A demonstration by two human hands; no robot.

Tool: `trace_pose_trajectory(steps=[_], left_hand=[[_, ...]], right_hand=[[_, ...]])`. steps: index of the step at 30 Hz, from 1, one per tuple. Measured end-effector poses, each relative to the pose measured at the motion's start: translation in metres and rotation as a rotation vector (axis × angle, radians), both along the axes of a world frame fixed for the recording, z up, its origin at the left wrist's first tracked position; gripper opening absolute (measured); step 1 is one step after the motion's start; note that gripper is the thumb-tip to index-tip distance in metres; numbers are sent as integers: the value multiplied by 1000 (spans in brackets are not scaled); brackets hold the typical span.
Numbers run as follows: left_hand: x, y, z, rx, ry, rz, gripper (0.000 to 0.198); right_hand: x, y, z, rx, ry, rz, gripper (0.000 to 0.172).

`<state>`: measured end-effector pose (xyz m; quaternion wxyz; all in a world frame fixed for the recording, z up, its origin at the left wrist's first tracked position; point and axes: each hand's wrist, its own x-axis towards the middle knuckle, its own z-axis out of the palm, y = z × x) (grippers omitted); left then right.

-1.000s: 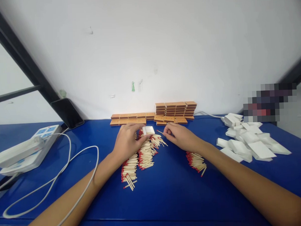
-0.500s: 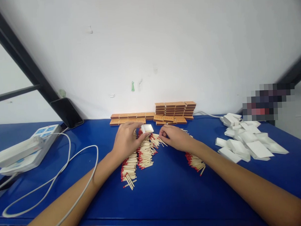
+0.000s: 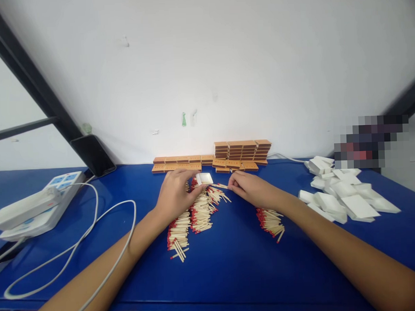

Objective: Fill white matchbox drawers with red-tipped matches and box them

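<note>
My left hand grips a small white matchbox tray by its left end, thumb below and fingers above. The tray's hollow inside faces me, and I see no matches in it. Just right of it, my right hand pinches a few matches by their pale ends, red heads pointing left toward the tray. Beneath and beside my left hand lie long piles of red-headed matches. Another pile of matches sits by my right forearm, which partly covers it.
Orange-brown matchboxes are stacked along the wall. White matchbox trays lie heaped at the right. A power strip, a looping white cable that crosses my left forearm, and a black phone are on the left.
My right hand has moved slightly right, drawing a few matches from the pile beside the tray. My left hand and the tray stay nearly where they were.
</note>
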<state>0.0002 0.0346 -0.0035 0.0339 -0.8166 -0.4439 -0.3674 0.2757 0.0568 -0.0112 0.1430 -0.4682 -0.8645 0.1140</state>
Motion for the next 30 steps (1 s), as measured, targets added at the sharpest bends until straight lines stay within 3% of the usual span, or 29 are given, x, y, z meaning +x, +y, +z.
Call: trace_pose_trajectory(steps=[6, 12, 20, 26, 30], left_hand=[[2, -1, -1, -23, 37, -41, 35], [2, -1, -2, -22, 19, -67, 34], [8, -6, 0, -123, -84, -228, 38], [10, -8, 0, -132, -116, -188, 38], [7, -4, 1, -82, -173, -60, 34]], right_hand=[[9, 0, -1, 14, -5, 49, 15], [3, -12, 14, 100, 122, 34, 15], [-17, -24, 16, 263, 171, 97, 13], [-21, -27, 16, 323, 216, 116, 16], [-13, -20, 18, 339, 254, 0, 18]])
